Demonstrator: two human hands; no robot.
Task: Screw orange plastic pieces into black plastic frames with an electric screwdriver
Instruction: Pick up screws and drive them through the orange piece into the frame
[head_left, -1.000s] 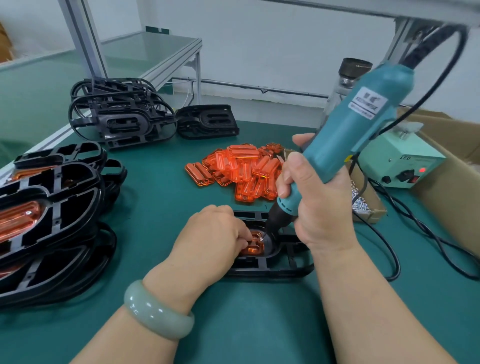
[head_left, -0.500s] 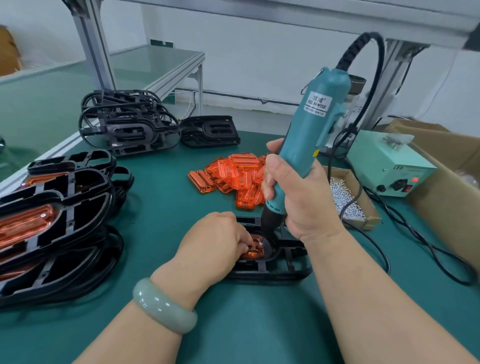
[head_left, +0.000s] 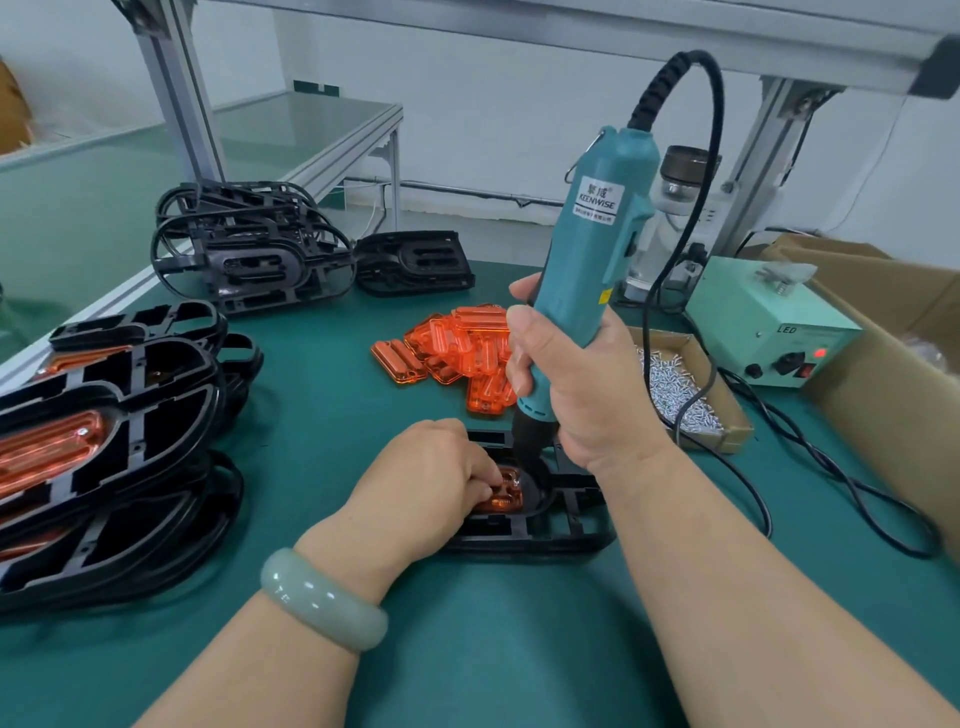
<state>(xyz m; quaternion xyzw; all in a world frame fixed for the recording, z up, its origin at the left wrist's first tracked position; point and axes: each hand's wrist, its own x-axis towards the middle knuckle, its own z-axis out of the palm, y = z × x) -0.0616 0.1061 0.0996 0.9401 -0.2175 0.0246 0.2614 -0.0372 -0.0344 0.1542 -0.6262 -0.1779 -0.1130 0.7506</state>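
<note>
Screwdriver (head_left: 597, 249) upright in right hand (head_left: 576, 384), left hand (head_left: 421, 488) holding orange piece (head_left: 506, 496)

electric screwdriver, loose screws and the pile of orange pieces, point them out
electric screwdriver (head_left: 582, 270): head view, teal body below the label
screws (head_left: 670, 382): head view, middle of the silver heap
pile of orange pieces (head_left: 457, 338): head view, upper pieces of the pile

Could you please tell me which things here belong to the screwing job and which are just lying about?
Job: screwdriver gripped by right hand; orange piece held by left hand; black frame; spare orange pieces; screws; stacked frames.
Lying about: cardboard box; jar.
</note>
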